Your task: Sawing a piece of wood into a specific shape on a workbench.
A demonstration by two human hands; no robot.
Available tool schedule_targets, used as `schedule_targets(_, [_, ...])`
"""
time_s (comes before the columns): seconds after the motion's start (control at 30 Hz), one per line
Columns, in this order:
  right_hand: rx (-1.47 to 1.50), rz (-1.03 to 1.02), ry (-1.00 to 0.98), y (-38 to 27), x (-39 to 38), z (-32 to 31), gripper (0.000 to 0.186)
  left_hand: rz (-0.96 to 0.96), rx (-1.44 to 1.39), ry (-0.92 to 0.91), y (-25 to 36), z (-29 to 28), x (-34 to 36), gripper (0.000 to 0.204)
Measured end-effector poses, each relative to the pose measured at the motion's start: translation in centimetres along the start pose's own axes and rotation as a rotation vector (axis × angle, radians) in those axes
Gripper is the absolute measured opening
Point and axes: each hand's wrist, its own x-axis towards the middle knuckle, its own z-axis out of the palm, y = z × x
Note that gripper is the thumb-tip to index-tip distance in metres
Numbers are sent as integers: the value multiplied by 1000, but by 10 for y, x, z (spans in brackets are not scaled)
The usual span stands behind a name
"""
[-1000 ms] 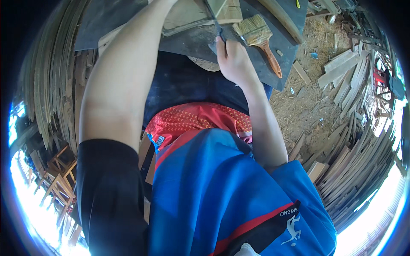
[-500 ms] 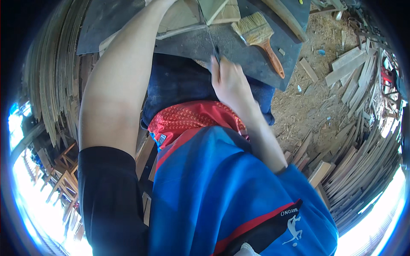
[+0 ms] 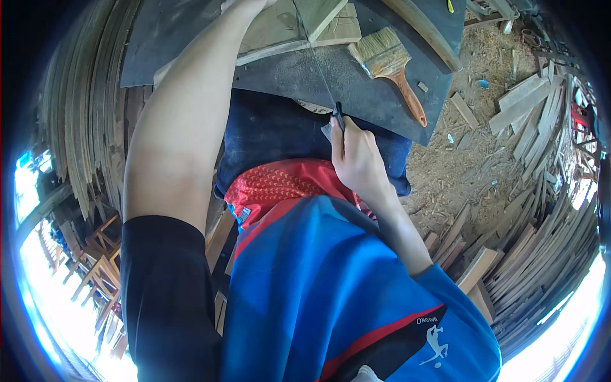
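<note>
My right hand (image 3: 359, 156) is closed round the black handle of a handsaw (image 3: 323, 77), just off the table's near edge. The thin blade shows almost edge-on and runs away up to a wooden board (image 3: 273, 35). A smaller wood block (image 3: 321, 14) lies on top of the board, beside the blade. My left forearm reaches across to the far side, where my left hand (image 3: 247, 4) is at the board. The top of the picture cuts that hand off, and its fingers are mostly out of sight.
On the dark table (image 3: 280, 77) a wide paintbrush (image 3: 389, 60) lies right of the board, with a curved wooden piece (image 3: 428, 32) beyond it. Stacked wood strips (image 3: 86, 108) stand at the left. Offcuts (image 3: 522, 102) and sawdust cover the ground at the right.
My right hand has drawn the saw back toward me and a little right, so more of the blade shows. The left arm has hardly moved.
</note>
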Motion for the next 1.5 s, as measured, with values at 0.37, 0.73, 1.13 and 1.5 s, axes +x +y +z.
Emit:
schedule_targets(0.37, [-203,-303,200,-2,16,13,28,17,-62,23,7,-14,-29,63])
schedule_targets(0.73, [-430,-538,248,17,25,15,20,88,-61,118,-2,-8,-10,70])
schedule_targets(1.13, [-173,-224,217,-5,-6,4,30,-46,23,-46,11,-6,-8,68])
schedule_targets(1.5, [-194,-330,258,-3,-10,5,24,-25,19,-77,2,-9,-1,65])
